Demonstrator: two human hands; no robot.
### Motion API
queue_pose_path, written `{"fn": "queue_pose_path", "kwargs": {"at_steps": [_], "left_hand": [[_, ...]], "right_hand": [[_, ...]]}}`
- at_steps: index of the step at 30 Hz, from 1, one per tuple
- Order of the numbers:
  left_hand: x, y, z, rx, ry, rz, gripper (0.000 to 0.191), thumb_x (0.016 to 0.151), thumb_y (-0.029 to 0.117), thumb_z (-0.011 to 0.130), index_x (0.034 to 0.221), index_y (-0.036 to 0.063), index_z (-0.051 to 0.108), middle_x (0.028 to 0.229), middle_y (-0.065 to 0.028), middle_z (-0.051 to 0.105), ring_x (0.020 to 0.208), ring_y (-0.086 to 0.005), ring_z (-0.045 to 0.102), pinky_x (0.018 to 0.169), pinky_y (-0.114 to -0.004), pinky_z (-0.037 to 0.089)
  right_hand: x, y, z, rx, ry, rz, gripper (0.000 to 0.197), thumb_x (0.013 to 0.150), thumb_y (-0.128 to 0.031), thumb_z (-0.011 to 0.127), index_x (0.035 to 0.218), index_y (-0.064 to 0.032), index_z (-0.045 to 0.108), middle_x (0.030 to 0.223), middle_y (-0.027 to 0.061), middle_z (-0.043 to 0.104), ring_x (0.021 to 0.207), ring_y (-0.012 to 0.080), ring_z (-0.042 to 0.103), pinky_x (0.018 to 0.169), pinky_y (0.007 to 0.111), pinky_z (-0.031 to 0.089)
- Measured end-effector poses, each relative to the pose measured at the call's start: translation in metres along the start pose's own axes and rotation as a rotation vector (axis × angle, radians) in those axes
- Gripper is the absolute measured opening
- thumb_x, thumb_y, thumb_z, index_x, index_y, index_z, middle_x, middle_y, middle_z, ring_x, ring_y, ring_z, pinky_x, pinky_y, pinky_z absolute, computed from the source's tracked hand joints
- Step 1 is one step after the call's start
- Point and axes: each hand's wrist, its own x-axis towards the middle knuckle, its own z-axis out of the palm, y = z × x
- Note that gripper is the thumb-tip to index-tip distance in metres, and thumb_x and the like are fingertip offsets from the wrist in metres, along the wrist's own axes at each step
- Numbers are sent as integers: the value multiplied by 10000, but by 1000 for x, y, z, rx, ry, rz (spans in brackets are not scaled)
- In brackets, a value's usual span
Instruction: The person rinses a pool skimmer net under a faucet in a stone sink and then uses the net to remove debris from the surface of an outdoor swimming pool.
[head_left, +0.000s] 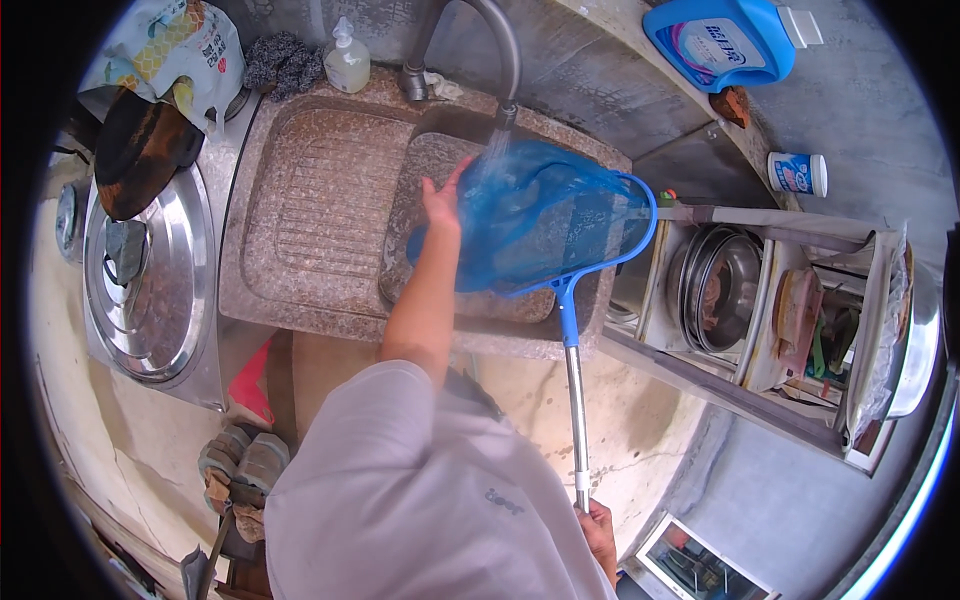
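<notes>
A blue mesh skimmer net (555, 210) with a blue plastic frame lies over the right basin of a speckled stone sink (262, 300). Water runs from the grey faucet (510, 45) onto the mesh. My left hand (445, 196) is at the net's left side, fingers spread, touching the mesh; whether it pinches any of it cannot be told. Low in the view, my right hand (598, 529) is closed around the net's metal pole (577, 420), which runs down from the frame over the sink's front edge.
A soap pump bottle (347, 64) and dark scrubbing mesh (283, 66) stand behind the sink. Left is a large metal lid (172, 300); right, a rack (750, 217) with steel bowls (731, 292). A blue detergent jug (720, 45) lies on the ledge at upper right.
</notes>
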Motion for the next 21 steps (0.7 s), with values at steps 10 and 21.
{"fn": "queue_pose_path", "kwargs": {"at_steps": [10,21], "left_hand": [[-38,14,40,746,347,13,1090,960,616,853,1759,43,381,1752,-224,433,1593,-377,452,1314,-476,382],[-114,9,-21,1886,89,460,717,904,285,944,1526,68,661,1579,-229,573,1450,-433,565,1224,-504,476]], "right_hand": [[6,0,-3,69,-66,-53,72,1056,-53,741,996,-28,709,669,18,612,463,95,485,452,273,367],[9,0,-5,-24,-76,-55,101,1071,-71,747,983,-39,709,639,13,595,458,94,461,451,279,353]]}}
